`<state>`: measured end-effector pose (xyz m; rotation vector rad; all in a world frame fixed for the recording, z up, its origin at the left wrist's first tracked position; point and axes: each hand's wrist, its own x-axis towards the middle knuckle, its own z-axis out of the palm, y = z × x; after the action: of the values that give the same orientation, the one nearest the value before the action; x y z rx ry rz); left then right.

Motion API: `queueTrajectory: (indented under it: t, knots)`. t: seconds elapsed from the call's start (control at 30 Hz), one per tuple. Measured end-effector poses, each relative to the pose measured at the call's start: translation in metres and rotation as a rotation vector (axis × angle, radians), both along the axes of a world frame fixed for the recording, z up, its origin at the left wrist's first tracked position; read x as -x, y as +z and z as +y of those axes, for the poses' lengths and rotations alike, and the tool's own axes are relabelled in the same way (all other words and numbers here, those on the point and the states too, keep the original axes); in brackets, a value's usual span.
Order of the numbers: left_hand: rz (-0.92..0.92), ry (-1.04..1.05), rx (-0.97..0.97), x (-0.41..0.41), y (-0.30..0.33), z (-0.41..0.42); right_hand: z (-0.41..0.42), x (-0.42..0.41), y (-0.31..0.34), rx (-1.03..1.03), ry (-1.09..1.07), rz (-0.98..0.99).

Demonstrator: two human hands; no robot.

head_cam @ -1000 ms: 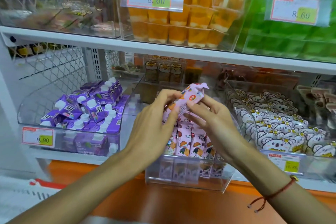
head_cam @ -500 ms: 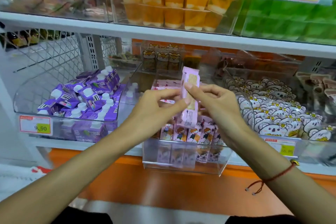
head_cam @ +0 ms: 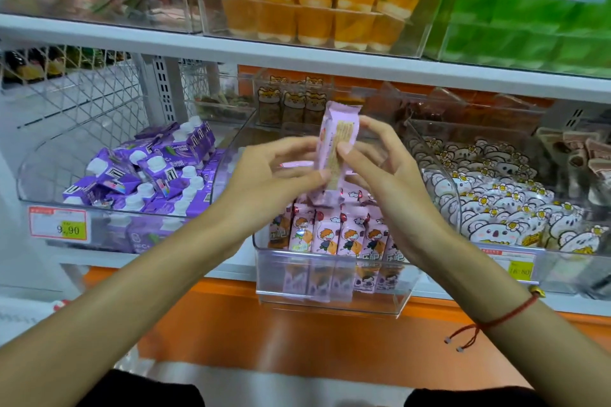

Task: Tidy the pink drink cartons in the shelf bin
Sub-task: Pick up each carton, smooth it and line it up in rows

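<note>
Pink carton (head_cam: 335, 145) being held upright above the clear shelf bin (head_cam: 330, 277), narrow side with its printed panel facing the camera. Being pinched from both sides: left hand (head_cam: 274, 182) gripping the lower left edge with thumb and fingertips, right hand (head_cam: 386, 172) pressing thumb and curled fingers against the right edge, higher up. Sitting well above the row of pink cartons (head_cam: 334, 235) standing packed front-on in the bin, cartoon faces showing through the transparent front wall. Bin jutting out past the white shelf edge, over the orange panel below. Lying jumbled in the neighbouring clear bin on the left, purple cartons (head_cam: 145, 175) with white caps, a price tag (head_cam: 59, 227) reading 9.90 stuck on its front. Filling the bin on the right, white koala-print packets (head_cam: 489, 195). Stacking on the shelf above, orange jelly cups (head_cam: 317, 0) beside green packs (head_cam: 529, 26). Circling the right wrist, a red string bracelet (head_cam: 496, 320).
</note>
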<state>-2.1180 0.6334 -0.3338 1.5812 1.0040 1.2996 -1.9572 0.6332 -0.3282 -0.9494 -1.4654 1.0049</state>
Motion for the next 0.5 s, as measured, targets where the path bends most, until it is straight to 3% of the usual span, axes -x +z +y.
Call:
queueTrajectory:
  t: [0.1, 0.33, 0.5]
  knots:
    - [0.083, 0.099, -0.203, 0.003, 0.000, 0.000, -0.003, 0.003, 0.000, -0.174, 0.040, -0.052]
    - [0.213, 0.312, -0.353, -0.002, -0.010, -0.006, -0.004, 0.013, -0.001, -0.272, -0.080, -0.059]
    - [0.275, 0.169, -0.356, 0.007, 0.000, 0.000, -0.001, 0.010, 0.006, -0.234, -0.077, 0.008]
